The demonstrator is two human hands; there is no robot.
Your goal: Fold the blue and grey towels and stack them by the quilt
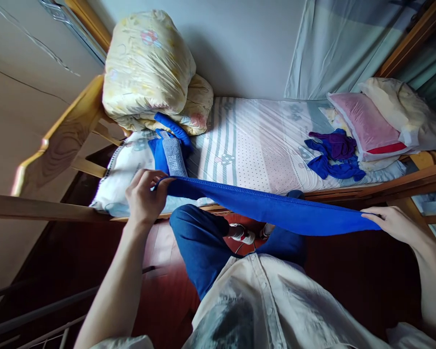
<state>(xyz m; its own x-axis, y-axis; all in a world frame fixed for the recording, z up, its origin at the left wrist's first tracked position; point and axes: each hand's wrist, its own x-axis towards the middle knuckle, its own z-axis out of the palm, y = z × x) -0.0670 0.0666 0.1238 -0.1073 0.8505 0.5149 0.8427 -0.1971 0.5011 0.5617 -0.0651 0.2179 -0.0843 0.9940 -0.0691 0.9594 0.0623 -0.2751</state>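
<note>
A long blue cloth [265, 206] is stretched between my two hands, above my knees and along the bed's front edge. My left hand [145, 196] pinches its left end, and my right hand [392, 222] pinches the right end, which hangs slightly lower. Just beyond my left hand, a grey item with lettering [173, 156] lies on blue fabric [159, 156] on the bed. Farther right on the mattress is a crumpled pile of blue clothing [323, 162] with a purple cloth [339, 145] on top.
Across the bed runs a striped, dotted sheet [252, 140]. A bulky yellow quilt [147, 63] is heaped at the back left, and a pink pillow [365, 121] lies at the right. Wooden bed rails [392, 186] edge the bed. Shoes [242, 233] show between my knees.
</note>
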